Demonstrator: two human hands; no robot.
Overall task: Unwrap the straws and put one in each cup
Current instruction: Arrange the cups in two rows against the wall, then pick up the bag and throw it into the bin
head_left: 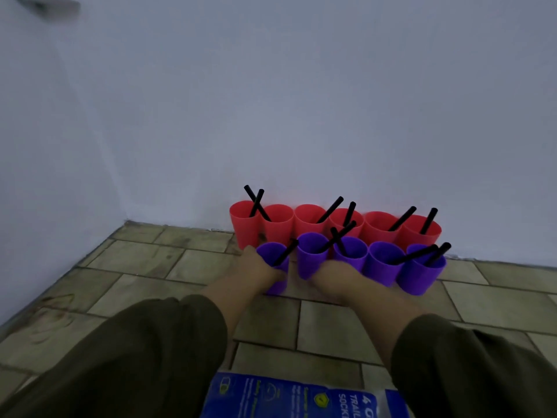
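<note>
Several red cups (pixel 310 224) stand in a row against the wall, and a row of purple cups (pixel 419 273) stands just in front of them. Every cup that shows holds a black straw (pixel 402 218). My left hand (pixel 259 268) grips the leftmost purple cup (pixel 272 254), which stands slightly apart from its neighbour. My right hand (pixel 336 277) wraps the lower side of the second purple cup (pixel 310 254) and hides the base of the third. The hands are blurred, so finger detail is unclear.
The cups stand on a tiled floor (pixel 156 260) where it meets a pale wall (pixel 271 101); a corner lies to the left. A blue printed plastic packet (pixel 289 396) lies near the bottom edge between my dark green sleeves (pixel 144 357).
</note>
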